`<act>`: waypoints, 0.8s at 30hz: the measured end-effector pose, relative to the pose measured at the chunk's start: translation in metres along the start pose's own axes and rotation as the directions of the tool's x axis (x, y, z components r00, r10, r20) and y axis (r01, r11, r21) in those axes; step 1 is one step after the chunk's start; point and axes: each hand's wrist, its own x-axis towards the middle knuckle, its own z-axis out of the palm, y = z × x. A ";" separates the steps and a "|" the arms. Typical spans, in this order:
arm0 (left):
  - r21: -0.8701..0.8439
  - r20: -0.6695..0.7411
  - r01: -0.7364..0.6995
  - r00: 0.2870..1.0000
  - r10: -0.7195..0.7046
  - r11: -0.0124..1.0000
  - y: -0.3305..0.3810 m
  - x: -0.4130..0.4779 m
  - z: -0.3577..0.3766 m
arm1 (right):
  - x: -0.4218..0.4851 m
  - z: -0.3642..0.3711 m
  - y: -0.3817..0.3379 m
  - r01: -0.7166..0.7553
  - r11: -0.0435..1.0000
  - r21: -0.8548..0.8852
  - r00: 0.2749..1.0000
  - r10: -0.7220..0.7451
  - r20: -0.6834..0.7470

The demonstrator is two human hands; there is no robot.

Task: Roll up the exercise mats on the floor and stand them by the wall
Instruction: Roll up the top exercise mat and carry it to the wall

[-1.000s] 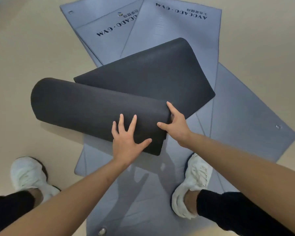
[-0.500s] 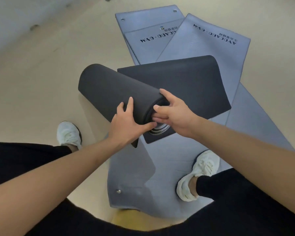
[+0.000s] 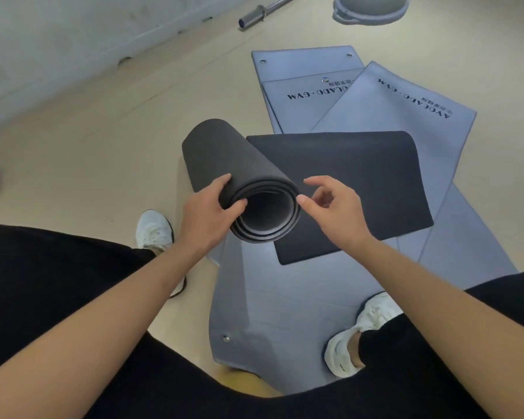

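Note:
A black exercise mat (image 3: 345,182) is partly rolled, and its roll (image 3: 224,155) is lifted with the open spiral end facing me. My left hand (image 3: 209,210) grips the near rim of the roll, thumb hooked inside the end. Beside the roll's right edge hovers my right hand (image 3: 333,207), fingers loosely curled and holding nothing. The unrolled tail of the black mat lies flat on several overlapping grey-blue mats (image 3: 406,107) printed with AVOCADO GYM.
A white wall (image 3: 73,40) runs along the upper left. A barbell end (image 3: 254,16) and a grey half-ball trainer (image 3: 372,10) lie at the top. My white shoes (image 3: 153,231) (image 3: 360,331) stand on the floor and on a grey mat.
The roll has turned its end toward me and risen. My right hand has come off the roll's end. My left hand has shifted from the roll's side to its rim.

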 end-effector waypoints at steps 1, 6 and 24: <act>-0.005 -0.012 0.012 1.000 -0.012 1.000 -0.003 0.003 -0.001 | 0.004 0.002 0.005 0.017 0.999 -0.035 1.000 -0.017 -0.016; -0.078 -0.065 0.041 0.997 -0.046 0.996 0.006 0.015 -0.007 | 0.020 0.031 0.001 -0.068 0.988 0.141 0.976 0.037 0.214; -0.501 -0.003 0.129 0.989 -0.150 0.856 0.058 0.208 -0.099 | 0.238 0.022 -0.124 -0.193 0.836 0.514 0.961 0.056 0.269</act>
